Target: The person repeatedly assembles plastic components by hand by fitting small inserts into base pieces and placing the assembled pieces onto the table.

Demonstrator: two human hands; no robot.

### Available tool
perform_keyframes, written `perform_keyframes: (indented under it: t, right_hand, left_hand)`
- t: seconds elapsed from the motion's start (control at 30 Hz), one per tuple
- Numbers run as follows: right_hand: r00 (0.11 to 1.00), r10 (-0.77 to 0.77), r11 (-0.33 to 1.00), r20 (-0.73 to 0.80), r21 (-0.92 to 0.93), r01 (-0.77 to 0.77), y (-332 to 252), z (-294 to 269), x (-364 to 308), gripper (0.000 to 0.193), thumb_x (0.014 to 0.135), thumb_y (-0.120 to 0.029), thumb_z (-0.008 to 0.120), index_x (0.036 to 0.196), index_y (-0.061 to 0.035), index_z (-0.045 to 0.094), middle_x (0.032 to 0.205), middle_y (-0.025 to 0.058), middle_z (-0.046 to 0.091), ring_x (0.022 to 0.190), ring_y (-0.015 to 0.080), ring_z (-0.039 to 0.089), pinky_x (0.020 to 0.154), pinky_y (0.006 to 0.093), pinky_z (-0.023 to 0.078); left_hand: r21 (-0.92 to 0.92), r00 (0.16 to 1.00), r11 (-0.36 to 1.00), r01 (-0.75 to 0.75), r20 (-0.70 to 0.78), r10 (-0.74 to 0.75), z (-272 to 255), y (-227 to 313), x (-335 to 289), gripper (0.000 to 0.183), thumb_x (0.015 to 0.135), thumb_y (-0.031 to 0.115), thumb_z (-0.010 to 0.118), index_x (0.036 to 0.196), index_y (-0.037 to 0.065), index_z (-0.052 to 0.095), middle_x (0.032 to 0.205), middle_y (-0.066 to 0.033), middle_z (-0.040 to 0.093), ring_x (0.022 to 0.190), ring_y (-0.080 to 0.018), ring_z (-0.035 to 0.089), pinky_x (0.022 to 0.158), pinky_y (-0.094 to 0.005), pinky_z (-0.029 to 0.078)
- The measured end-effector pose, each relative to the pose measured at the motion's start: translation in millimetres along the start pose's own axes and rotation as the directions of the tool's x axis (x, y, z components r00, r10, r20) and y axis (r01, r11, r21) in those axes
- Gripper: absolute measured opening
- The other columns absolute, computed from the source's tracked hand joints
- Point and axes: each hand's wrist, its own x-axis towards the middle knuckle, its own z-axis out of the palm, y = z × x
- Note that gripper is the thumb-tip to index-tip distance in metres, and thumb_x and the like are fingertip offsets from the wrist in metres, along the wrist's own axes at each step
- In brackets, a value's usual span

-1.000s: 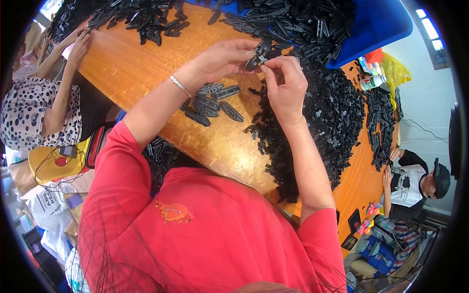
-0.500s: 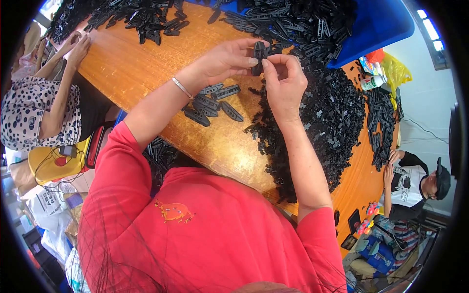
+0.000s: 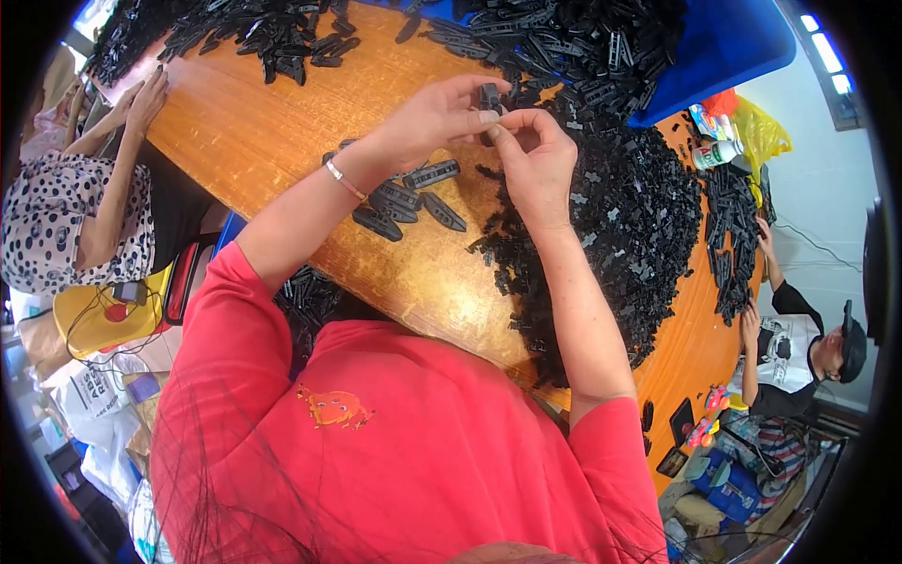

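Note:
A long black plastic part [image 3: 489,96] is held up over the table between my two hands. My left hand [image 3: 434,120] is closed round it, with the thumb pressed across its front. At the part's lower end, the thumb and forefinger of my right hand [image 3: 541,160] are pinched together on it; whether a smaller piece sits between them is hidden. Below my left wrist, several similar black parts [image 3: 397,199] lie loose on the wooden table. A wide heap of small black pieces [image 3: 615,235] spreads beside and under my right forearm.
Larger black parts [image 3: 536,42] are piled at the far side by a blue bin [image 3: 728,56]. Another heap [image 3: 272,38] lies far left. A co-worker in a spotted top [image 3: 80,216] sits at left; another in a black cap [image 3: 799,348] works at right near a white bottle [image 3: 719,154].
The part has tilted and is now more covered by my left hand. My right fingers have shifted slightly left and down to its lower end. The right co-worker's hands have moved apart.

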Motion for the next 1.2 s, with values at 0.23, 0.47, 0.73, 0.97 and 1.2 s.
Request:
perform_keyframes:
  t: [0.23,0.47,0.73,0.97,1.2]
  right_hand:
    - [0.997,0.072,0.997,0.039,0.033,-0.073,14,6,-2,0.014,0.093,-0.002,0.080,0.092,-0.0012,0.066,0.087,0.0000,0.071,0.076,0.0046,0.064,0.069,0.0233,0.053]
    - [0.979,0.149,0.984,0.139,0.082,-0.161,35,6,-3,0.024,0.083,-0.008,0.088,0.083,-0.0026,0.065,0.075,0.0019,0.067,0.069,0.0060,0.056,0.064,0.0263,0.050]
    - [0.966,0.099,0.992,0.237,-0.099,-0.077,20,-25,29,0.017,0.088,-0.013,0.085,0.090,-0.0004,0.074,0.071,0.0015,0.069,0.064,0.0072,0.062,0.059,0.0267,0.051]
    - [0.870,0.047,0.721,0.490,-0.619,0.310,34,-27,-3,0.013,0.089,-0.020,0.075,0.096,-0.0089,0.075,0.099,0.0147,0.071,0.088,0.0387,0.072,0.080,0.0489,0.058]
    - [0.839,0.080,0.624,0.538,-0.683,0.379,34,-14,-8,0.012,0.089,-0.006,0.065,0.101,-0.0038,0.066,0.102,0.0203,0.070,0.089,0.0418,0.073,0.078,0.0496,0.059]
  left_hand:
    - [0.252,0.967,0.949,-0.190,-0.122,0.225,23,-11,-4,0.051,0.102,0.003,0.066,0.150,0.003,0.050,0.118,-0.0034,0.067,0.111,-0.0109,0.065,0.098,-0.0285,0.055]
    - [0.573,0.977,0.819,-0.037,-0.153,0.151,23,-11,-7,0.037,0.102,0.005,0.067,0.139,0.002,0.060,0.106,-0.0034,0.070,0.099,-0.0099,0.069,0.087,-0.0272,0.057]
    - [0.371,0.969,0.918,0.142,-0.240,-0.053,-33,20,-16,0.035,0.104,0.014,0.067,0.136,0.001,0.062,0.090,-0.0018,0.071,0.087,-0.0054,0.066,0.069,-0.0237,0.051]
    - [0.877,0.995,0.476,0.067,-0.022,-0.101,-84,23,-40,0.031,0.102,0.017,0.071,0.126,-0.002,0.068,0.099,-0.0068,0.074,0.089,-0.0125,0.069,0.081,-0.0287,0.056]
    - [0.833,0.986,0.528,0.166,-0.156,-0.064,-82,20,19,0.029,0.100,0.012,0.070,0.126,0.000,0.070,0.103,-0.0102,0.077,0.092,-0.0176,0.073,0.083,-0.0327,0.059]
